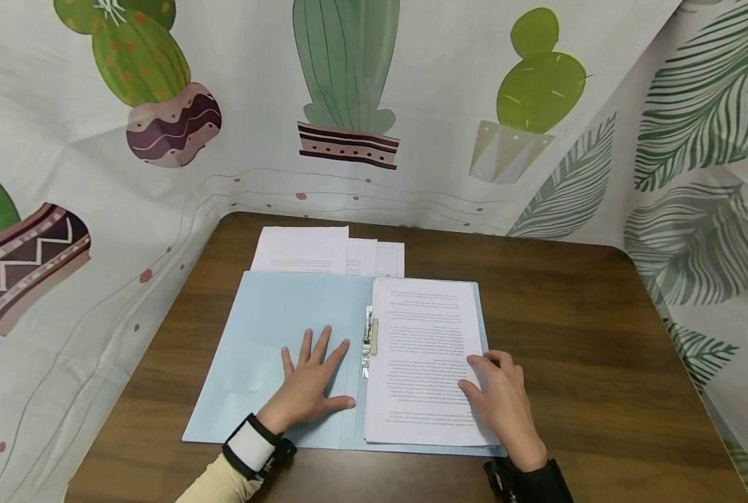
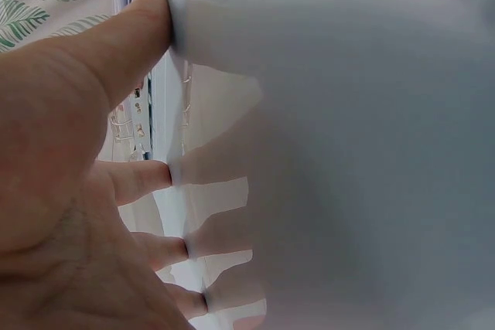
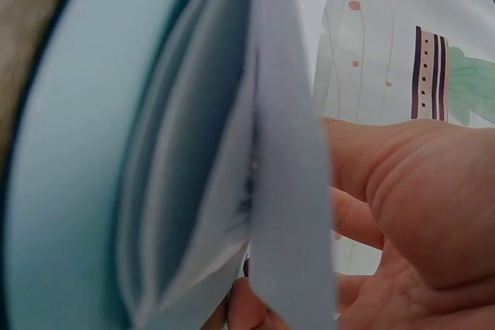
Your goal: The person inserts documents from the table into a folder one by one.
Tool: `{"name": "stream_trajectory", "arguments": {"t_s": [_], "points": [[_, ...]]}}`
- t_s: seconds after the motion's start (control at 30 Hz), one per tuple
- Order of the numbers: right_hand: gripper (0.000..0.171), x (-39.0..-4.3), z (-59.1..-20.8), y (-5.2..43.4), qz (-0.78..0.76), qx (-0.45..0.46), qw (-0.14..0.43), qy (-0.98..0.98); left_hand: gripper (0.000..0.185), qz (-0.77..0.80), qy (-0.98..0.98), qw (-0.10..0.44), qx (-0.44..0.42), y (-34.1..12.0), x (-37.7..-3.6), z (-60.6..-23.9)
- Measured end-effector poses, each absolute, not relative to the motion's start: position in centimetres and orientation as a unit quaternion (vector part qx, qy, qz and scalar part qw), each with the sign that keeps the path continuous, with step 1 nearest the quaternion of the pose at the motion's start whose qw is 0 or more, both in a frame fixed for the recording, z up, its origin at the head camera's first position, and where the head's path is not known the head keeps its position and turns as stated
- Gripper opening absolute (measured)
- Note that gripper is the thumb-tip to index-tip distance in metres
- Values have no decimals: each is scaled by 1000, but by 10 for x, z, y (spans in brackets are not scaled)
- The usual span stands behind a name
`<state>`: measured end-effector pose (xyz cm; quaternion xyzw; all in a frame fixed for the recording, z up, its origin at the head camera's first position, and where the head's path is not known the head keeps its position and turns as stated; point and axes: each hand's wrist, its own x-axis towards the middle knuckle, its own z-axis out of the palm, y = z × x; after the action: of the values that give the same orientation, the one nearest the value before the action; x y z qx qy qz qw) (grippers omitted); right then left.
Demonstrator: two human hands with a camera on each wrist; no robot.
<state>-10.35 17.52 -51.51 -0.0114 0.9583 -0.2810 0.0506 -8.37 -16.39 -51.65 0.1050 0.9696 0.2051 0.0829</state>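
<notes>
Loose sheets (image 1: pixel 323 250) lie behind the open folder (image 1: pixel 267 328).

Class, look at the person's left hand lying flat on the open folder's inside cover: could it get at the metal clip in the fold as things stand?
Probably yes. The left hand lies flat on the folder, fingers spread, just beside the clip. Nothing lies between them, and the clip is uncovered next to the papers.
</notes>
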Motion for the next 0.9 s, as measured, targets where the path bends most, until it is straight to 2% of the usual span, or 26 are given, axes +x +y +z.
{"name": "stream_trajectory", "arguments": {"t_s": [0.43, 0.9], "points": [[46, -106, -517, 173, -278, -10, 43, 960, 98, 220, 965, 103, 103, -166, -87, -513], [46, -105, -517, 179, -280, -25, 24, 960, 72, 223, 963, 125, 82, -175, -97, -485]]}}
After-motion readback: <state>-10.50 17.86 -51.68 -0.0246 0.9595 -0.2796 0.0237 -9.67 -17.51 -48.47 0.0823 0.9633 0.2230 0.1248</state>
